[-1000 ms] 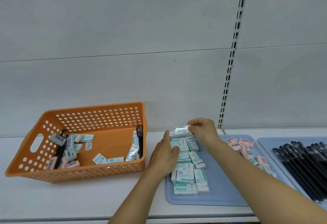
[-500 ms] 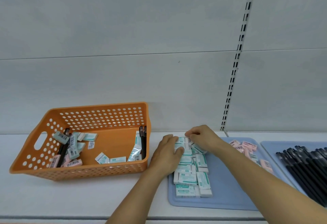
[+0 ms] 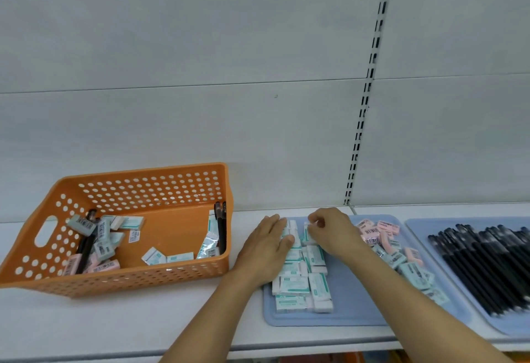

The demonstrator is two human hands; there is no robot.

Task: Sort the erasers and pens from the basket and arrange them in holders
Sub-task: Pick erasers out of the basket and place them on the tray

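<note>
Both hands, left hand [image 3: 268,243] and right hand [image 3: 329,229], touch white erasers [image 3: 301,276] on a blue tray [image 3: 344,318]. An orange basket [image 3: 137,279] sits to the left.

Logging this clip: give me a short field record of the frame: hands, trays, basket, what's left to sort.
left hand: flat, fingers straight, on the left column of white erasers
right hand: fingers curled, pinching an eraser at the far end of the rows
eraser tray: blue; white rows left, loose pink erasers right
pen tray: blue; black pens
basket: orange; erasers and some pens left
</note>
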